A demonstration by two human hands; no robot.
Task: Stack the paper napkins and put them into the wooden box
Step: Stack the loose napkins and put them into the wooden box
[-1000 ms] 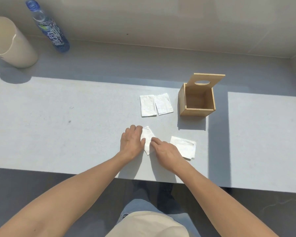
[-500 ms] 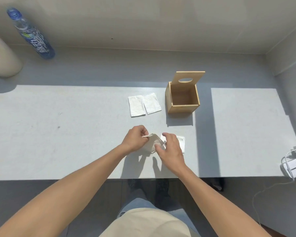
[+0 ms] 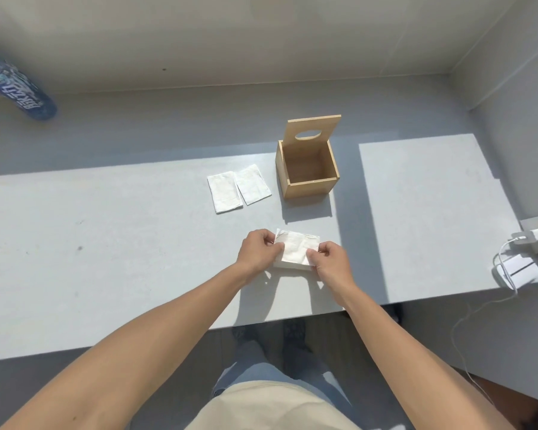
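A white paper napkin [image 3: 296, 250] is held flat over another napkin on the grey table [image 3: 106, 243]. The left hand [image 3: 259, 250] pinches its left edge, the right hand [image 3: 329, 261] its right edge. At 12 o'clock stands the open wooden box [image 3: 307, 169]; at 11 o'clock two more napkins [image 3: 239, 188] lie side by side.

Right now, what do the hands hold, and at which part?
Both hold one napkin: left hand pinches its left edge, right hand its right edge, above another napkin.
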